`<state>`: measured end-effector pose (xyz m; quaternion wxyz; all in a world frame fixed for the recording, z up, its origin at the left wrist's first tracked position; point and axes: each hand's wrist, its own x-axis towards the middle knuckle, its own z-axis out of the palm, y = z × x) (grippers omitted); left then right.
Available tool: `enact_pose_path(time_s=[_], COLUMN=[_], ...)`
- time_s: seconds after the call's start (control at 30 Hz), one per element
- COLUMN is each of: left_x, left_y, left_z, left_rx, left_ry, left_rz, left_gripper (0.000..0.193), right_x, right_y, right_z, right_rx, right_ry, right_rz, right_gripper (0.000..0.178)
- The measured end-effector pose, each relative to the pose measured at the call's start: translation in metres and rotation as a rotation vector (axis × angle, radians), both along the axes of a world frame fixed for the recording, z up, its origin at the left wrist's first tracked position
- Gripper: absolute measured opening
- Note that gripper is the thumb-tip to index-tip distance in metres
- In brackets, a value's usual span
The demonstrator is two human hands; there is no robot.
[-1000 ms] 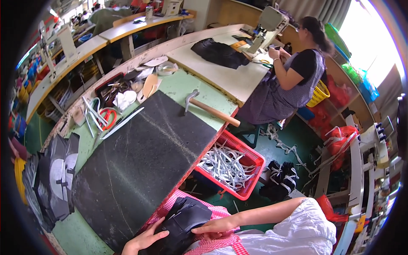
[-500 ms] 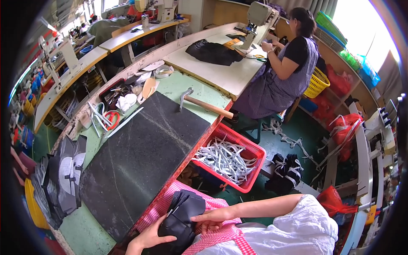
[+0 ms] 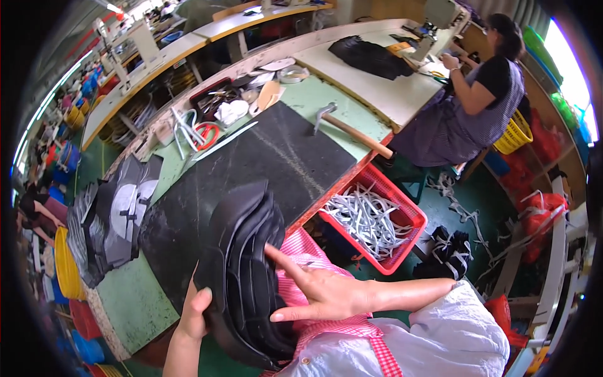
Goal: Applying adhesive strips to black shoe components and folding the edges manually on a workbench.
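Observation:
A thick stack of black, curved, leather-like pieces [image 3: 235, 251], which look like shoe uppers, stands fanned over the near edge of the black slab [image 3: 276, 157]. At its left side my left hand [image 3: 196, 311] is closed on the stack, thumb on the near side; its other fingers are mostly hidden behind the pieces. My right hand [image 3: 326, 292] is open on the other side, index finger and thumb stretched apart. The index fingertip touches the edges of the pieces. On the slab's far right corner lies a hammer [image 3: 352, 132] with a wooden handle.
Grey and black cut pieces [image 3: 119, 213] are piled on the bench's left. Scissors with red handles [image 3: 206, 135] lie beyond the slab. A red basket [image 3: 414, 220] of white strips stands right of the bench. A co-worker [image 3: 483, 94] sits at a sewing machine [image 3: 440, 25].
The stack has come up from my lap to the slab's edge and is fanned out. My left hand has moved with it; my right hand has spread its fingers. The view has shifted left.

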<state>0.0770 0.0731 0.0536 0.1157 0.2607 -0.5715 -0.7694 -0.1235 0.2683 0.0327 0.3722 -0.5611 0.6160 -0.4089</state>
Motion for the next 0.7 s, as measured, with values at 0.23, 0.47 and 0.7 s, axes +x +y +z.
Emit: enact_pose_path(time_s=[0.23, 0.47, 0.7], left_x=[-0.088, -0.189, -0.263], left_y=[-0.005, 0.008, -0.046], left_z=[0.003, -0.021, -0.013], left_rx=[-0.244, -0.088, -0.508], left_ry=[0.241, 0.443, 0.38], left_rz=[0.016, -0.032, -0.271], left_gripper=[0.096, 0.116, 0.094], right_x=[-0.045, -0.13, -0.336], right_y=[-0.019, -0.04, -0.046], right_z=[0.019, 0.024, 0.071], right_rx=[-0.136, -0.127, -0.193], right_ry=[-0.893, -0.332, 0.402], right_rz=[-0.045, -0.391, -0.448], right_gripper=[0.141, 0.133, 0.102])
